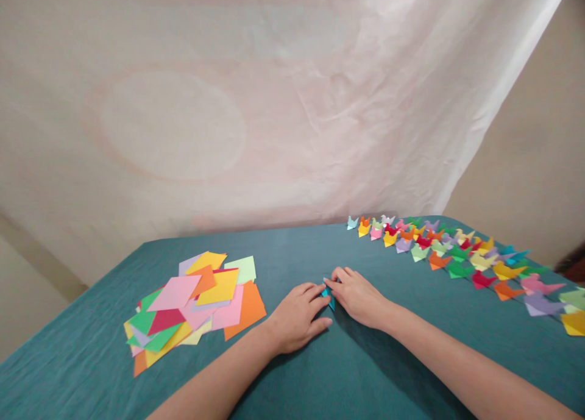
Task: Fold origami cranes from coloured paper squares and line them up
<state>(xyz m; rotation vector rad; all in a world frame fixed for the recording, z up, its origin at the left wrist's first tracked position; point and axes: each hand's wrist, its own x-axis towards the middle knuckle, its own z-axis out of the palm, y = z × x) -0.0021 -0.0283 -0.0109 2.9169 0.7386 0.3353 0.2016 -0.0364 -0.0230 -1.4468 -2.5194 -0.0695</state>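
Both of my hands rest on a teal tablecloth near the table's middle. Between them lies a small teal folded paper, mostly covered by fingers. My left hand presses down on its left side with fingers curled over it. My right hand pinches its right side with fingertips together. Only a small corner of the paper shows.
A loose pile of coloured paper squares lies to the left of my hands. Several small folded paper figures in many colours stand in rows along the right side. A pale draped cloth hangs behind the table.
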